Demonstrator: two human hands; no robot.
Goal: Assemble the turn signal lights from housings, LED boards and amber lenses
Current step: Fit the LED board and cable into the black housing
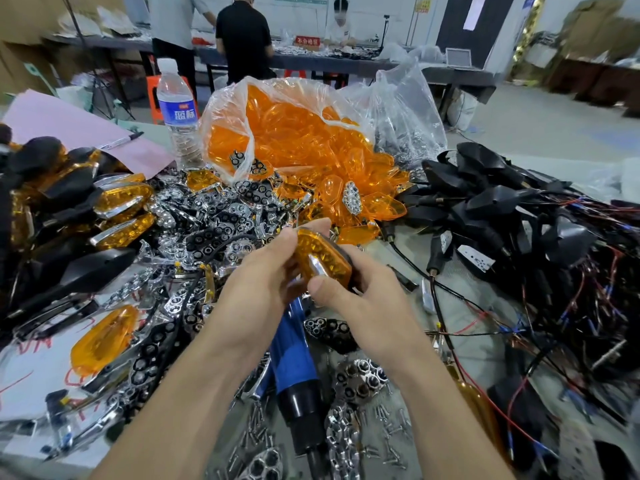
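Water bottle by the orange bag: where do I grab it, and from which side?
Grab the water bottle round its labelled middle, probably from the left over the pink paper. It stands upright, the bag of amber lenses crowds its right side, and chrome parts lie at its base.

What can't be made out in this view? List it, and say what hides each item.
Head view:
1. Turn signal light: its back and how the lens is seated are covered by the left hand and right hand.
2. Blue tool: the top is behind the hands and the tip is cut off by the bottom edge.
3. Wires at lower right: motion blur.
4. Red sign on the far table: lettering too small.
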